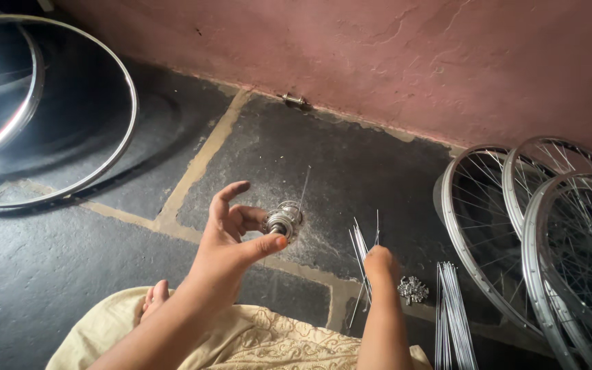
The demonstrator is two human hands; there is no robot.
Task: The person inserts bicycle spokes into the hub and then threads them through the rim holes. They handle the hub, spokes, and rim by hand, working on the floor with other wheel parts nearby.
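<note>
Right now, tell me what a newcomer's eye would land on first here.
First, the shiny metal wheel hub pinched in the left hand at the centre, one thin spoke rising from it. Next, the right hand gripping a small bunch of spokes, with more loose spokes on the dark stone floor. Three spoked wheels lean at right; bare rims lie top left.

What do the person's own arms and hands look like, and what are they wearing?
Both forearms are bare, with no sleeves, gloves, rings or watch in view. The left hand and right hand are bare too. A cream embroidered garment covers the lap.
</note>
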